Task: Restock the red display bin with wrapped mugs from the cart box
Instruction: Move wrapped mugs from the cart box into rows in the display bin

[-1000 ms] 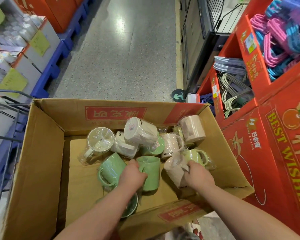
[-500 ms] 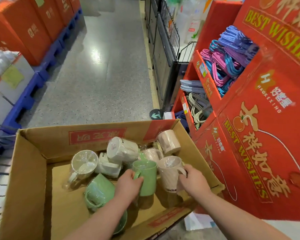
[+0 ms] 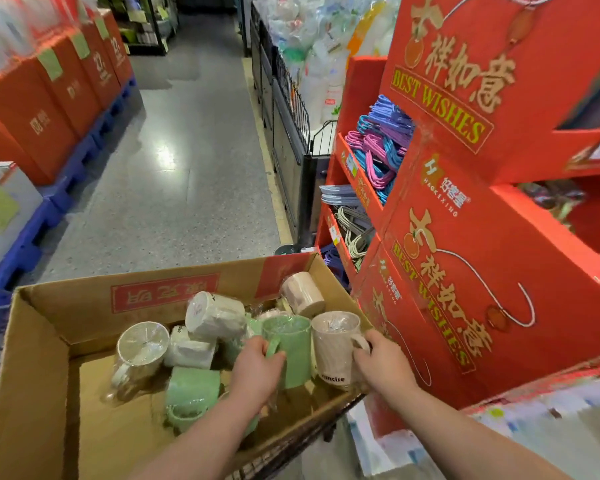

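Cardboard cart box (image 3: 39,358) holds wrapped mugs (image 3: 215,317); left hand (image 3: 255,370) grips the green mug (image 3: 290,355) by its handle; right hand (image 3: 383,363) grips the beige mug (image 3: 331,348) likewise; both upright, beside the red display bin (image 3: 465,306)

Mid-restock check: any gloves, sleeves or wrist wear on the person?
No. The left hand and right hand are ungloved. Both forearms show no sleeve up to the frame edge, and no watch, band or ring is visible.

Bright overhead light; floor (image 3: 163,157) glare (edges smeared).
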